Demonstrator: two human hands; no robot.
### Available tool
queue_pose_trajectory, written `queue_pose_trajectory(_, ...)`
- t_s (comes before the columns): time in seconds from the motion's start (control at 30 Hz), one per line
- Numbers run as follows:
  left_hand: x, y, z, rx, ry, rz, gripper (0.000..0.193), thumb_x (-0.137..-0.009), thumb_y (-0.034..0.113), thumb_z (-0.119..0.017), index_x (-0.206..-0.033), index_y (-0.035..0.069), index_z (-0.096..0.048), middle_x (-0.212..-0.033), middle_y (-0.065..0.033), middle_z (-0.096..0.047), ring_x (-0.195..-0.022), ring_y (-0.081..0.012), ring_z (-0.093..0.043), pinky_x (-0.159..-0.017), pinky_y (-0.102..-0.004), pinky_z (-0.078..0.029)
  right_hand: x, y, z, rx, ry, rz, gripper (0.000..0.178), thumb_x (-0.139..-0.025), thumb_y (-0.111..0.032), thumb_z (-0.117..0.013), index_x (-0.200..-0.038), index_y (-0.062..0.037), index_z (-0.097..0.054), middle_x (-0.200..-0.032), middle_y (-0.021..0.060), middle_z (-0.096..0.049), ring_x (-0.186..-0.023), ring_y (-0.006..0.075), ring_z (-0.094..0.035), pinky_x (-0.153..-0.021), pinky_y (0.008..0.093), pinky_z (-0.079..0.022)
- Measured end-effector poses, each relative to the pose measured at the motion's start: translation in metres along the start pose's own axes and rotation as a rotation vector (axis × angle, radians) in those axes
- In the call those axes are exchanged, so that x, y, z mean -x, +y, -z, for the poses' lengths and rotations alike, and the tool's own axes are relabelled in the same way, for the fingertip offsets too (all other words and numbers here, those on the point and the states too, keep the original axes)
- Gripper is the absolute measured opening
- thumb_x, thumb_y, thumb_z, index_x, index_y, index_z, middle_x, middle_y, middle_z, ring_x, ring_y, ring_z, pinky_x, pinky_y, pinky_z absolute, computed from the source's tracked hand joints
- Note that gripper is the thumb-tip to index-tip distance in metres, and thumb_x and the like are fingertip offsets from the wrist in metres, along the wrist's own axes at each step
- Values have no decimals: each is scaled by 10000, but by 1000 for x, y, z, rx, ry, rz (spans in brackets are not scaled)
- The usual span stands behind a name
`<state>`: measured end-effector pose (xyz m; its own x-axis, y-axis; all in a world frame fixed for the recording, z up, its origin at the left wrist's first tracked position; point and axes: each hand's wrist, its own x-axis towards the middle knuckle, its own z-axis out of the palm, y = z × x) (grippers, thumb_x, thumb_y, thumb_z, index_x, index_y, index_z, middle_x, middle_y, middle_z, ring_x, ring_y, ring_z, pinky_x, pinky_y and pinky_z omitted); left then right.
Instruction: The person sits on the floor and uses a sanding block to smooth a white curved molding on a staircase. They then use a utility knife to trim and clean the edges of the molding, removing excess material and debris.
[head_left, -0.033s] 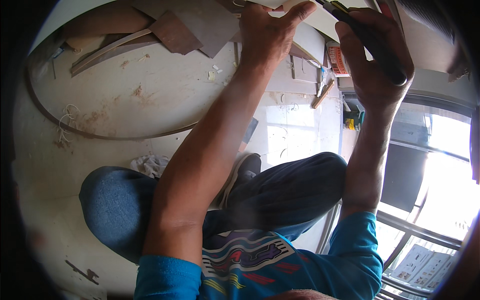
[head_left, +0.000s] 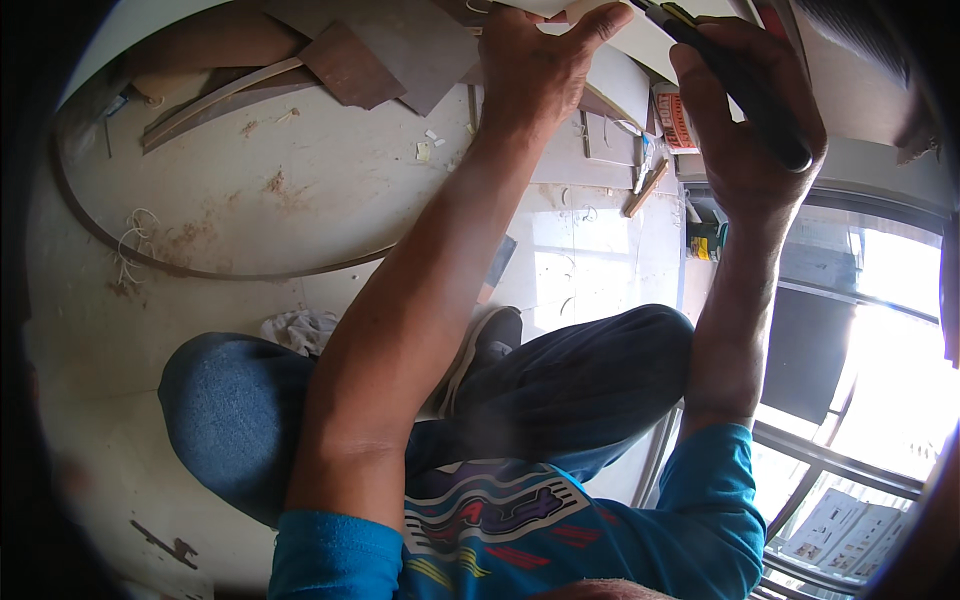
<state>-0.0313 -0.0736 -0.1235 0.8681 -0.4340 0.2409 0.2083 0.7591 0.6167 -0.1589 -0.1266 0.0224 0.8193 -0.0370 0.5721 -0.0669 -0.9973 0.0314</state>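
At the top edge, my left hand [head_left: 540, 65] grips the edge of a white panel [head_left: 640, 38], its thumb stretched out to the right. The fingertips of that hand are cut off by the picture's edge. To its right, my right hand [head_left: 745, 140] is closed around a utility knife [head_left: 745, 85] with a black handle. The knife's metal front points up and left, close to my left thumb. Where its tip meets the panel, if it does, is out of the picture.
Brown board offcuts [head_left: 350, 70] lie at the upper left, above a curved dark strip [head_left: 230, 274] on the dusty floor. A small wood stick [head_left: 646, 190] and a red and white container [head_left: 675, 122] are near my right wrist. A crumpled cloth [head_left: 298, 330] lies by my knee.
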Motion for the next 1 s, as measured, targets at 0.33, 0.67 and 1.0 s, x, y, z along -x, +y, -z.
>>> queue_pose_trajectory(0.33, -1, 8, 3, -53, -8, -39, 386, -971, 180, -857, -1227, -80, -731, -1156, -132, -771, -1040, -194, -695, -900, -336, -547, -14, -19, -1, 20, -48, -235, 302, -928, -160, -892, -1194, -56, -791, -1140, 97, -826, -1051, 213, -812, -957, 373, -649)
queue_pose_trajectory(0.67, -1, 4, -2, -27, -32, -61, 402, -976, 174, -859, -1255, -77, -716, -1187, -135, -761, -1088, -197, -686, -951, -337, -541, -2, 15, 13, -249, -41, -41, 288, -932, -115, -885, -1194, -38, -792, -1146, 104, -813, -1018, 208, -804, -917, 345, -645)
queue_pose_trajectory(1.0, 0, 10, -4, -120, 21, 22, 342, -970, 195, -866, -1159, -64, -747, -1031, -79, -760, -899, -147, -656, -778, -315, -523, 10, 10, -13, -23, 77, -22, 276, -927, -140, -896, -1172, -56, -800, -1139, 74, -820, -1013, 178, -809, -883, 313, -650)
